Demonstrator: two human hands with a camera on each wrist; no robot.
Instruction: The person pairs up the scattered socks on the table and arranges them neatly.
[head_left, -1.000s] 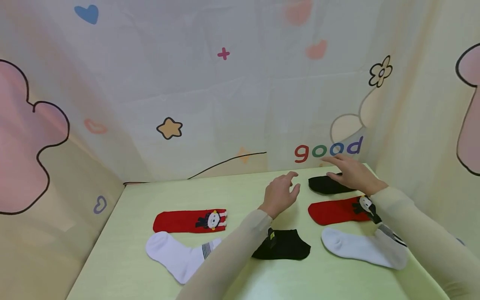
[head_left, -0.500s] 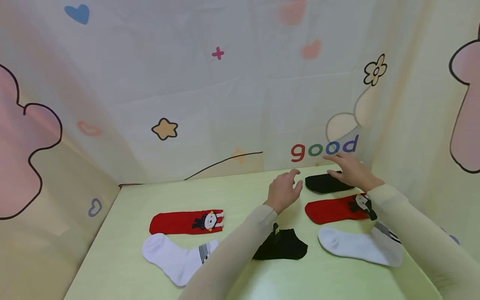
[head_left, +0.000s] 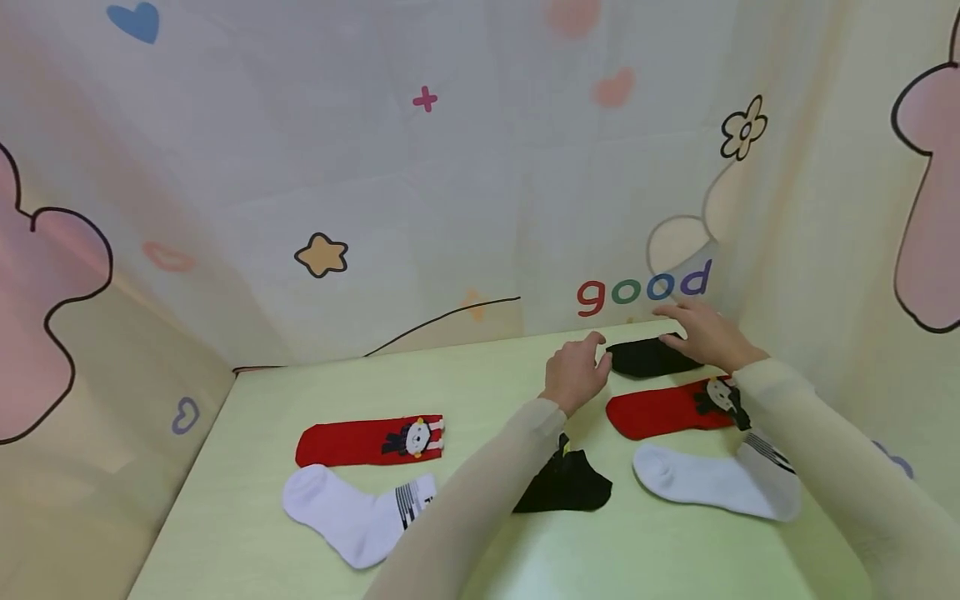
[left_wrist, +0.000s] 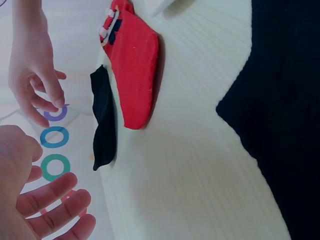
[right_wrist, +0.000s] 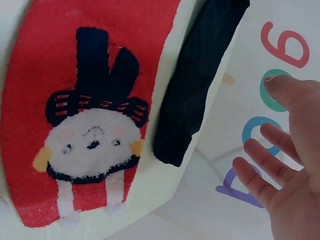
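My left hand (head_left: 576, 372) hovers over the table, its fingers loosely bent and holding nothing. Below its wrist lies a black ankle sock (head_left: 573, 487), partly covered by the forearm. My right hand (head_left: 708, 333) hangs, relaxed, above the far black sock (head_left: 647, 357) and hides one end of it; the right wrist view shows its fingers (right_wrist: 260, 182) apart from that sock. Nearer me lie a red sock (head_left: 660, 412) with a cartoon face, its end by the right sleeve, and a white striped sock (head_left: 705, 479).
On the left side of the table (head_left: 247, 500) lie another red cartoon sock (head_left: 367, 441) and another white striped sock (head_left: 337, 512), the latter next to my left sleeve. A printed curtain (head_left: 420, 208) hangs behind the table's back edge and along both sides.
The head view has shifted slightly, so the socks and curtain appear a little further left. Both hands keep nearly the same pose; no sock has visibly been moved.
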